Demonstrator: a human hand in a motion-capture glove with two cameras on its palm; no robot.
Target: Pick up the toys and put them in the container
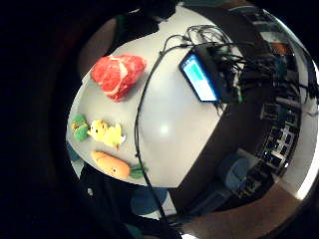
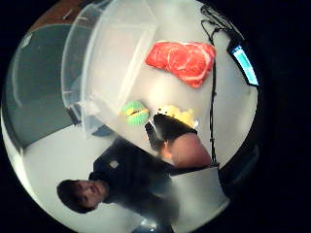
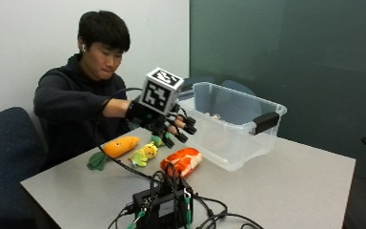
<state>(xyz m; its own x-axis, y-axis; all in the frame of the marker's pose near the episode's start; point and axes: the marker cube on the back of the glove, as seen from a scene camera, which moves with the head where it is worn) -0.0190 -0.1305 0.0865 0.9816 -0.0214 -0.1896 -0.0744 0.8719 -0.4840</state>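
While the hand (image 3: 167, 121) hovers with spread, empty fingers above the toys, a careless descent could nudge the yellow duck (image 3: 144, 153) off the desk (image 3: 284, 186).

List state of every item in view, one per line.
gloved right hand: raised above the toys, fingers spread, holding nothing
carrot toy: lying on the table
yellow duck toy: on the table, beside the carrot toy
green toy: on the table near the container
steak toy: lying on the table
clear container: lid off, upright
phone: screen lit
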